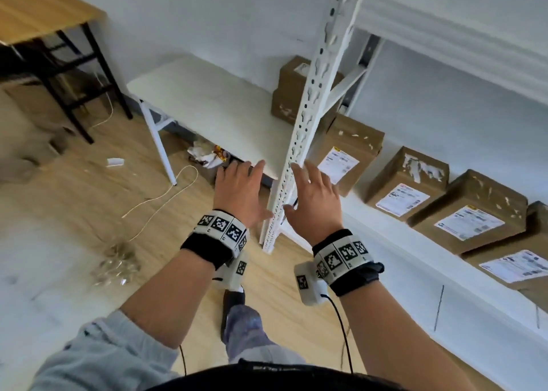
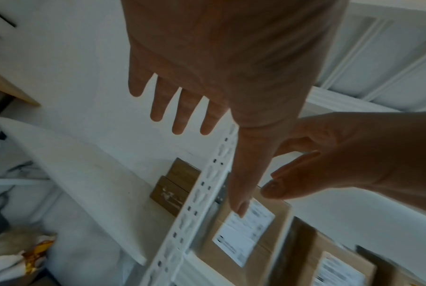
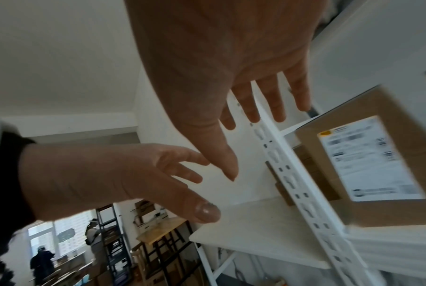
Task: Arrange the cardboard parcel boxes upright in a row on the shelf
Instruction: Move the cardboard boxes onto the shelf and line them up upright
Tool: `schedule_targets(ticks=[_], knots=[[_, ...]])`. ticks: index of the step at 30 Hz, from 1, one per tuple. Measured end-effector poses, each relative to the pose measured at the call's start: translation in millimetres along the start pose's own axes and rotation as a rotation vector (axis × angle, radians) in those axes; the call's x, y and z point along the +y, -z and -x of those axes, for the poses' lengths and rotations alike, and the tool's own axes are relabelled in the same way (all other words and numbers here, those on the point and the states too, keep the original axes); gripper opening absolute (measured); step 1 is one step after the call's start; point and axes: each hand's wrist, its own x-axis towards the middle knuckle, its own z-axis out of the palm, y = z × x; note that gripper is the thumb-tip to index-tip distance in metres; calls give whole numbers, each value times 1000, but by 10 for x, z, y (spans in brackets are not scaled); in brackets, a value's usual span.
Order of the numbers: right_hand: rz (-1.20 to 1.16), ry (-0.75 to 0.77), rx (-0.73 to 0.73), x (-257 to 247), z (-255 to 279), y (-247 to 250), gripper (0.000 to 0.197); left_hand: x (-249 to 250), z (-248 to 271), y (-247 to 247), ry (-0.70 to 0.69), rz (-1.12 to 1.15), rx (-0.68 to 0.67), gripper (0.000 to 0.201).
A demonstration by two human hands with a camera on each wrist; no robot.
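Four labelled parcel boxes (image 1: 403, 183) already stand in a row on the shelf (image 1: 415, 242) at three o'clock; two more (image 1: 292, 91) wait stacked on the white table (image 1: 207, 106) at twelve. Left hand (image 1: 240, 190) and right hand (image 1: 314, 201) spread wide, empty, flanking the slotted upright (image 1: 299, 141).

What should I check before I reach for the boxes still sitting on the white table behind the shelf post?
1. Left hand free: ok, fingers straight, holding nothing.
2. Right hand free: ok, open and empty.
3. Boxes on the table in sight: ok, two stacked against the wall, partly hidden by the post.
4. Path clear: not ok, the shelf post stands between the hands and the stack.
5. Row on the shelf upright: ok for the labelled boxes in view.
6. Room left in the row: cannot tell; its far end is out of view.
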Motion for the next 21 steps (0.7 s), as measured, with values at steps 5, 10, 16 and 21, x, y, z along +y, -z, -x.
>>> schedule_targets(ticks=[5, 10, 16, 21], knots=[[-57, 77, 5, -408, -1003, -389, 75, -641, -836, 25, 16, -42, -44, 114], [-27, 47, -49, -584, -1964, -590, 80, -1074, -1669, 124, 14, -66, -121, 115], [3, -67, -56, -539, -2790, -637, 80, -1362, -2499, 141, 4, -23, -147, 117], [-38, -195, -59, -411, -3259, -801, 82, -1486, -3188, 3, -70, 39, -140, 118]])
